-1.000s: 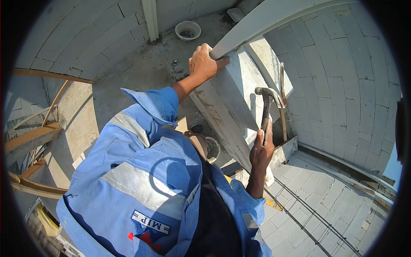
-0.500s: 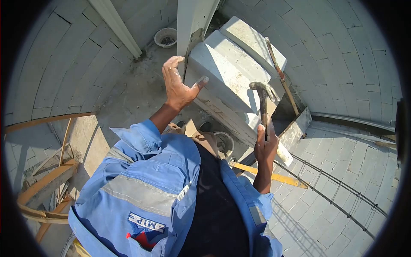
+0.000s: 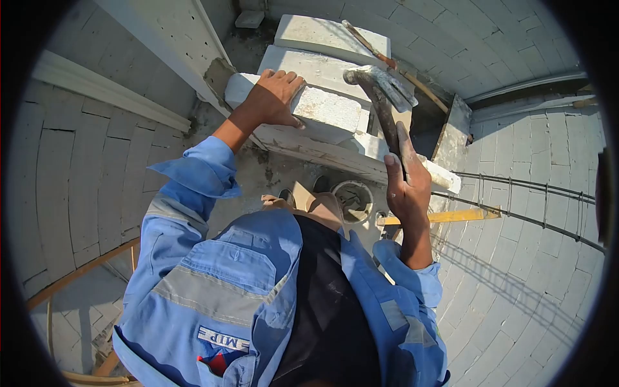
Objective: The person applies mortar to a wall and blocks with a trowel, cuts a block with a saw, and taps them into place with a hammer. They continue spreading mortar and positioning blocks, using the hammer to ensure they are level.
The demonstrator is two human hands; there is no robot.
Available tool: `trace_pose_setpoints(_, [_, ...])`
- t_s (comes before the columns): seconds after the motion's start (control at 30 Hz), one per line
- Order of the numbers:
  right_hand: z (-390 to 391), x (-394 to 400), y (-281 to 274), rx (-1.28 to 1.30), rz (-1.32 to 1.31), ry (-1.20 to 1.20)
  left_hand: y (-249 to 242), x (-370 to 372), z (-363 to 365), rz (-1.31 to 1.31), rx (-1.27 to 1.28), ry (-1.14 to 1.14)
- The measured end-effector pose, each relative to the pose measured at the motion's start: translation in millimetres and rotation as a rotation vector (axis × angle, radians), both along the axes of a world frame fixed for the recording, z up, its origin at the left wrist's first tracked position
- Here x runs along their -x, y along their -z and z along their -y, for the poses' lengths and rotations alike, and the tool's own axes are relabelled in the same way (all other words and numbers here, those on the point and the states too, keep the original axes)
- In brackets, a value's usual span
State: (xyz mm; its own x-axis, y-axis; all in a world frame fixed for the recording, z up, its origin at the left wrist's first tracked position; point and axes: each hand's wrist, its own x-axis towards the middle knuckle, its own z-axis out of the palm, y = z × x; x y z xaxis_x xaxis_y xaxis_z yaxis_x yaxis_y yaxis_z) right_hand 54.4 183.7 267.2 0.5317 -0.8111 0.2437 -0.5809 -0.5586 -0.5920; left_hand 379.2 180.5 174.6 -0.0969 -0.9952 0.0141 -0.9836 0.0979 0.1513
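My left hand (image 3: pixel 274 98) is on a white block (image 3: pixel 329 111), fingers over its top and thumb at the near edge. The block lies on a low wall of similar blocks (image 3: pixel 322 153), its left end by a pale post (image 3: pixel 174 48). In my right hand (image 3: pixel 409 184) is a claw hammer (image 3: pixel 385 113), its dark handle running up from my grip. The whitened claw head is raised just right of the block. Some of my right fingers lie straight along the handle.
Behind the wall are more white blocks (image 3: pixel 335 35) and a long wooden-handled tool (image 3: pixel 419 84). A bucket (image 3: pixel 354 201) stands near my feet, beside a yellow bar (image 3: pixel 451 216). Steel reinforcing bars (image 3: pixel 541 187) run along the right. Block walls surround the spot.
My left hand was raised with fingers spread and is now down on the block. The hammer has risen and tilted in my right hand. The view has turned and shifted.
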Motion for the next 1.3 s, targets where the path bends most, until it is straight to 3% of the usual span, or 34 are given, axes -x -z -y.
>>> trace_pose_setpoints(0.1, [2.0,-0.3,23.5,-0.059,0.027,-0.057,2.4,-0.3,-2.2,-0.030,0.043,0.005])
trace_pose_setpoints(0.17, [7.3,1.1,35.5,-0.101,-0.356,-0.073,2.5,0.2,-1.5,-0.039,0.083,0.006])
trace_pose_setpoints(0.3, [4.6,-2.4,44.6,-0.016,-0.038,-0.069,-4.0,1.1,-2.2,-0.059,0.056,-0.011])
trace_pose_setpoints(0.33, [3.7,-1.2,39.8,-0.133,-0.087,-0.049,-2.8,1.6,-4.1,-0.070,0.066,-0.005])
trace_pose_setpoints(0.43, [9.6,-5.0,26.6,-0.164,-0.290,-0.077,0.2,-0.3,-2.5,-0.071,0.069,0.007])
trace_pose_setpoints(0.57, [28.1,8.7,41.0,-0.132,-0.181,-0.116,0.7,-0.4,-5.4,-0.083,0.084,-0.005])
trace_pose_setpoints(0.67, [54.4,7.4,41.1,-0.202,-0.099,0.023,4.0,-4.4,-5.5,-0.135,0.173,0.049])
trace_pose_setpoints(0.83, [143.3,0.2,84.5,-0.133,-0.304,0.066,-10.3,0.5,0.3,-0.265,0.130,-0.037])
trace_pose_setpoints(0.93, [198.1,-17.0,137.5,-0.166,-0.705,0.085,-10.4,4.4,1.3,-0.289,0.122,-0.125])
trace_pose_setpoints(1.03, [253.6,-35.0,205.9,-0.275,-0.770,-0.069,-12.3,10.6,8.2,-0.365,0.056,-0.267])
trace_pose_setpoints(1.17, [307.5,-77.4,288.6,-0.150,-0.761,-0.299,-8.8,18.1,10.5,-0.325,0.101,-0.379])
trace_pose_setpoints(1.3, [328.8,-135.3,301.0,-0.186,-0.829,-0.327,-14.8,21.0,10.0,-0.316,0.088,-0.412])
